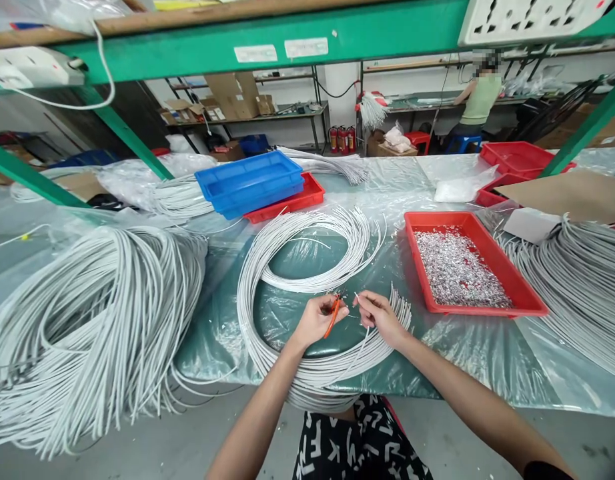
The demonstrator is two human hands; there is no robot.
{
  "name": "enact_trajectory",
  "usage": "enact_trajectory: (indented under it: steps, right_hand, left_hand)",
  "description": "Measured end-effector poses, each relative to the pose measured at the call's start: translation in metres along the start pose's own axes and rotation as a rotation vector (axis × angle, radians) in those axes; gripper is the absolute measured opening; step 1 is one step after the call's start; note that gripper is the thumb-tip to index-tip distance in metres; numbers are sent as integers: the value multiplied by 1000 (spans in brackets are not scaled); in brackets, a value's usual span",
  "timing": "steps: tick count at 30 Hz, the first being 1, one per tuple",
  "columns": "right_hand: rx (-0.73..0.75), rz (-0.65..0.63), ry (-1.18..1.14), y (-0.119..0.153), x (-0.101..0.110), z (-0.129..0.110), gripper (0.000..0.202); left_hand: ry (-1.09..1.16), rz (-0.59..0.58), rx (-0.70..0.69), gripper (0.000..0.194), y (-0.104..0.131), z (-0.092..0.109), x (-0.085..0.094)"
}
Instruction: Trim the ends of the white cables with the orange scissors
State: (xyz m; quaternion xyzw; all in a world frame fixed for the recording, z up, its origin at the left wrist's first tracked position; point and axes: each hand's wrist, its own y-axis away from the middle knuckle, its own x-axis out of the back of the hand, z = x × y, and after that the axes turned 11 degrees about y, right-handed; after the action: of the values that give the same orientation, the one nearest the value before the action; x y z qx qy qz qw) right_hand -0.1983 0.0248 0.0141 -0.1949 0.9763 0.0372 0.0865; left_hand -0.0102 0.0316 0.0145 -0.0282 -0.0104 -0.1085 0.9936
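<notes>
The cable end [357,298] sits pinched in the right hand [382,319], over the coil [248,319] and left of the red tray [419,268]. The left hand [312,323] curls round orange-handled cutters [332,316] — best kept square to it, fingertips clear of the blades.

The only view comes from a camera on the person's head, facing forward and steeply down over the plastic-covered table [487,360]. Both hands [341,319] sit fairly near, below mid-frame, while the far shelving [287,110] lies well beyond
</notes>
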Motion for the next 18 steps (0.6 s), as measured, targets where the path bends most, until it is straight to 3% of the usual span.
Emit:
enact_trajectory:
  steps: [3, 9, 18]
  right_hand:
    - [20, 15, 22, 4, -1, -4, 35]
    - [6, 26, -12, 6, -3, -4, 33]
    - [7, 13, -46, 6, -4, -2, 32]
  left_hand:
    - [-72, -30, 12, 33, 2, 2, 1]
    - [-142, -196, 42, 30, 4, 7, -1]
    - [-167, -211, 76, 34, 4, 9, -1]
